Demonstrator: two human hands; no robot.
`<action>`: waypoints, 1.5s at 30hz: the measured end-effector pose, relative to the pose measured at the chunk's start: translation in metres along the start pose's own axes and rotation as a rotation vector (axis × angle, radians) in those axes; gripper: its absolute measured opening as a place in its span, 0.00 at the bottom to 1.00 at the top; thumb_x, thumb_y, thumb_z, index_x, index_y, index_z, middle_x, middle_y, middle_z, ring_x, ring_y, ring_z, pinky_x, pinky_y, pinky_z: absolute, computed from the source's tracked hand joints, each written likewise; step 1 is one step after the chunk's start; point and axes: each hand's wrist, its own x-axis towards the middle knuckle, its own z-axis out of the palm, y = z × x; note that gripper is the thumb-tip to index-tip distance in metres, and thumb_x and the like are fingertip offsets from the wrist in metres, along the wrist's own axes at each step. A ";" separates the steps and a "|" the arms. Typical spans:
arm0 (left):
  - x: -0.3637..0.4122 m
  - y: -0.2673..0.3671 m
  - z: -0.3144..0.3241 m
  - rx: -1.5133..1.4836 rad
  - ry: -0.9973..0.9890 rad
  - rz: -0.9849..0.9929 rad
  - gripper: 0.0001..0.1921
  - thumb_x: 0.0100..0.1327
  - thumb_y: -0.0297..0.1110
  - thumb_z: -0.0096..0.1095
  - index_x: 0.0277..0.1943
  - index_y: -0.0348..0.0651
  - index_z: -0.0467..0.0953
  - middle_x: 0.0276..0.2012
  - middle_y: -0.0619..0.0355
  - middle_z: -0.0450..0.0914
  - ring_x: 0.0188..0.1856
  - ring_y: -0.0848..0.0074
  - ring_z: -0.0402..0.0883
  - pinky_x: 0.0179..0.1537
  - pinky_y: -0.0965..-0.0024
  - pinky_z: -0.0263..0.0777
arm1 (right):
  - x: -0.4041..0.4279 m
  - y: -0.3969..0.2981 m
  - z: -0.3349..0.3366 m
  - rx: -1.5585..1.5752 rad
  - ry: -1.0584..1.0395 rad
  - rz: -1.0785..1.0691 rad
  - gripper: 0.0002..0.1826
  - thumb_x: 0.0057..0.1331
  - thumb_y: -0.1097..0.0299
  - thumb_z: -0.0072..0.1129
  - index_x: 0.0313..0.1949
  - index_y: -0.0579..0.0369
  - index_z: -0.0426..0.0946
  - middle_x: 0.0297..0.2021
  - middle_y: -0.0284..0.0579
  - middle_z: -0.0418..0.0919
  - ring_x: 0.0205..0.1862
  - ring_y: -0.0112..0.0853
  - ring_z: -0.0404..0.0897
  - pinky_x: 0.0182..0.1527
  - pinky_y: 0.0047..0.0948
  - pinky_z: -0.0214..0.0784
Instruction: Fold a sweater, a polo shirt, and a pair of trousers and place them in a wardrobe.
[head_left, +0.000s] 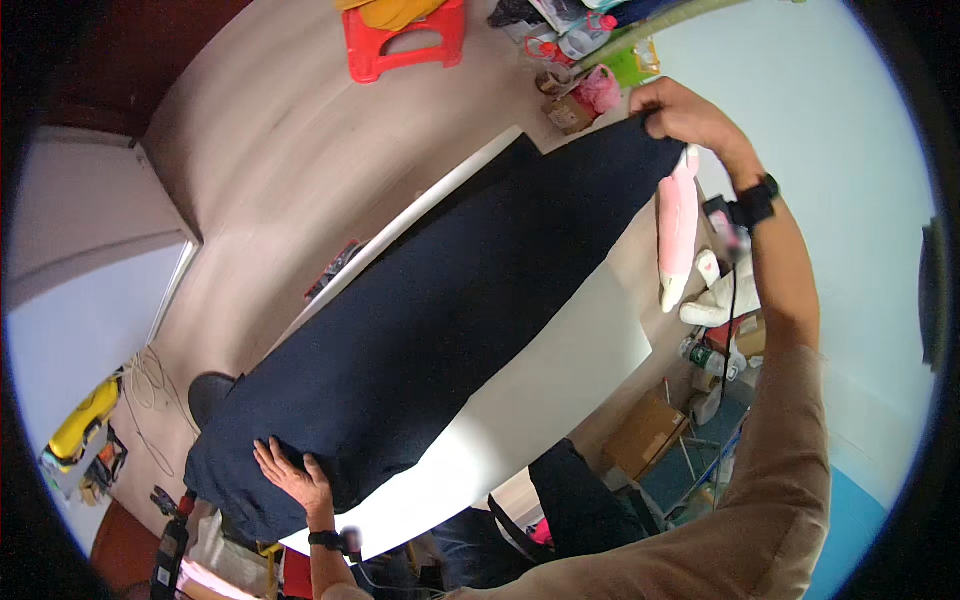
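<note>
A long piece of dark navy cloth (435, 307) stretches diagonally over a white tabletop (555, 367), whose bare surface shows along the near side. My left hand (296, 480) rests flat on the cloth at its lower-left end, thumb apart from the fingers. Far up on the right, my right hand (686, 116) grips the cloth's other end at a corner, beyond the table's end. Near the left hand the cloth is rumpled; its middle lies fairly smooth. Both wrists wear black straps with small devices.
A red plastic stool (405, 56) with yellow cloth stands on the floor at the top. A pink plush toy (677, 225) is below my right hand. Boxes, including a cardboard box (645, 435), and bottles line the right wall. A yellow case (86, 420) and loose cables (146, 382) lie left.
</note>
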 end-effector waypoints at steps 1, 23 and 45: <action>0.001 -0.005 0.003 0.026 0.041 0.040 0.36 0.68 0.59 0.39 0.69 0.40 0.58 0.71 0.42 0.53 0.72 0.46 0.49 0.69 0.42 0.40 | 0.010 0.025 0.011 0.001 0.055 -0.072 0.13 0.45 0.80 0.54 0.33 0.61 0.75 0.24 0.35 0.74 0.31 0.27 0.71 0.36 0.28 0.66; 0.001 -0.012 0.011 0.133 0.080 0.003 0.34 0.61 0.51 0.44 0.63 0.32 0.64 0.68 0.36 0.56 0.70 0.45 0.52 0.68 0.44 0.41 | -0.007 0.186 0.254 0.652 0.203 0.197 0.24 0.72 0.60 0.43 0.64 0.56 0.65 0.59 0.48 0.70 0.61 0.38 0.69 0.64 0.35 0.59; -0.070 0.092 0.051 0.003 -0.007 -0.361 0.45 0.63 0.67 0.37 0.71 0.38 0.52 0.73 0.39 0.43 0.75 0.47 0.36 0.69 0.39 0.24 | -0.066 0.221 0.208 0.040 1.195 0.655 0.24 0.71 0.63 0.45 0.66 0.53 0.63 0.62 0.47 0.67 0.62 0.36 0.67 0.66 0.35 0.56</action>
